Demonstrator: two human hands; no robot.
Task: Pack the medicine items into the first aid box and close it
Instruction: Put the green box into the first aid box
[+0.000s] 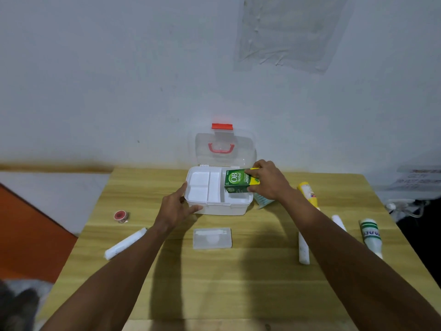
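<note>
Head view: the white plastic first aid box [218, 207] sits lid-up at the bench's far edge. The right hand [267, 180] clamps thumb and fingers on the right end of the green cardboard medicine carton [237, 180]. Its long axis runs left-right, over the box's right compartment, so the drop looks straight down. The left hand [175, 206], thumb and forefinger spread, braces the near-left corner.

Dim, even overhead light is cast; soft arm shadows are thrown onto the bench [214, 283]. Edges are bowed and blurred, with the lower-left corner smeared.
</note>
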